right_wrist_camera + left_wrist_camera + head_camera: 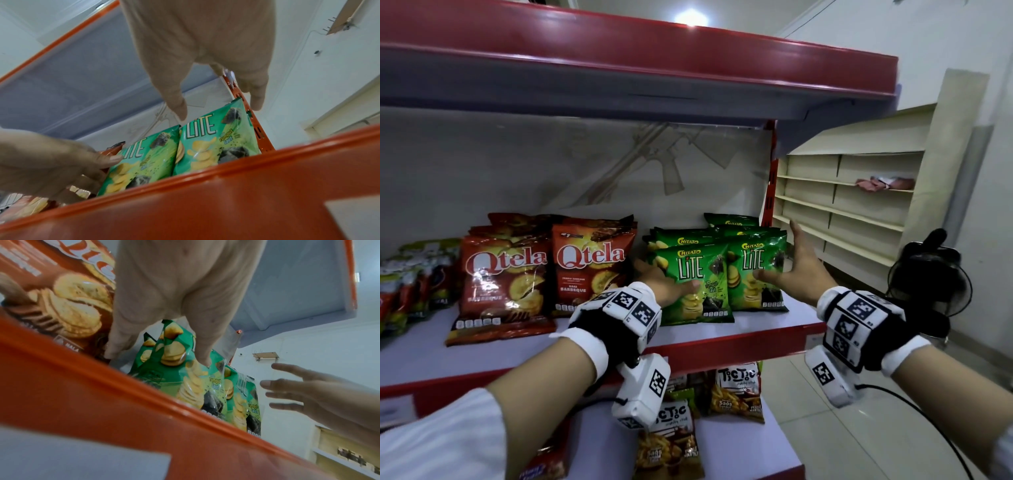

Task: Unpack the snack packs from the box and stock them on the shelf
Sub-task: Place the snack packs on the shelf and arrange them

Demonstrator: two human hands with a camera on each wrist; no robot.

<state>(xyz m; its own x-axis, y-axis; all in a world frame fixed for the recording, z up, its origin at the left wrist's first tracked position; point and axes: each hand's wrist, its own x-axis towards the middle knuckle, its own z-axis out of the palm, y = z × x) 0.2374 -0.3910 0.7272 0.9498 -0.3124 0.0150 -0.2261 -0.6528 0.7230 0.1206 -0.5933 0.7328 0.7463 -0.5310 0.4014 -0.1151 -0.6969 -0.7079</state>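
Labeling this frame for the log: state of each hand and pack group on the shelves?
left hand: thumb on front-left Lite pack, fingers behind it
right hand: open, fingers spread at front-right Lite pack
Qtela packs: upright, leaning back
TicTic packs: lying on lower shelf

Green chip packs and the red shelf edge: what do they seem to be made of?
The green chip packs look like thin glossy plastic film: they crinkle, catch highlights and have crimped top seams. The red shelf edge looks like painted metal or hard plastic with a smooth, semi-gloss finish, showing a long straight glint in the wrist views; which one cannot be told.
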